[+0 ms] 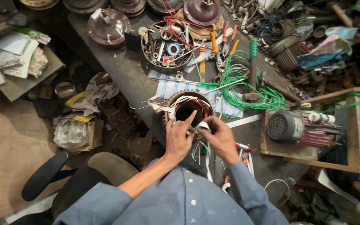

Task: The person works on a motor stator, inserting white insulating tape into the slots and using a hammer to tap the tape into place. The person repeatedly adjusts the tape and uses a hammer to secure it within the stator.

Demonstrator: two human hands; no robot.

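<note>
**Kid:** What is all that stuff on the desk (pixel 117 71)?

**Helper:** Lots of things. Just behind the hands there is a striped white and blue cloth (pixel 169 88). Past that sits a round metal bowl (pixel 146 56) full of small parts, a roll of tape and red wires. To the right lies a big tangle of green wire (pixel 246 89), and a hammer with a green grip (pixel 252 68) lies across it. Pliers with orange handles (pixel 214 43) lie near the bowl. Round brown motor covers (pixel 107 26) sit along the far edge.

**Kid:** And on the right?

**Helper:** A grey motor with a grille (pixel 283 127) rests in a wooden frame (pixel 357 129), well apart from the hands. On the floor at the left there are bags and papers, and a black chair arm (pixel 44 175) pokes out by the person's blue sleeve.

**Kid:** Is anything in the way?

**Helper:** The green wire comes near, but it does not touch the thing in the hands. The cloth lies partly under it.

**Kid:** What is that thing?

**Helper:** A round motor core (pixel 187 109), at the near edge of the desk, right in front of the person. It is a brown ring with a dark hole in the middle. White strips stick out of it and thin wires hang from it.

**Kid:** What do the hands do?

**Helper:** The left hand (pixel 178 139) rests on the ring's near rim, one finger pointing into the hole. The right hand (pixel 221 139) has its fingers (pixel 202 130) pinched on a white strip (pixel 205 125) at the rim.
</note>
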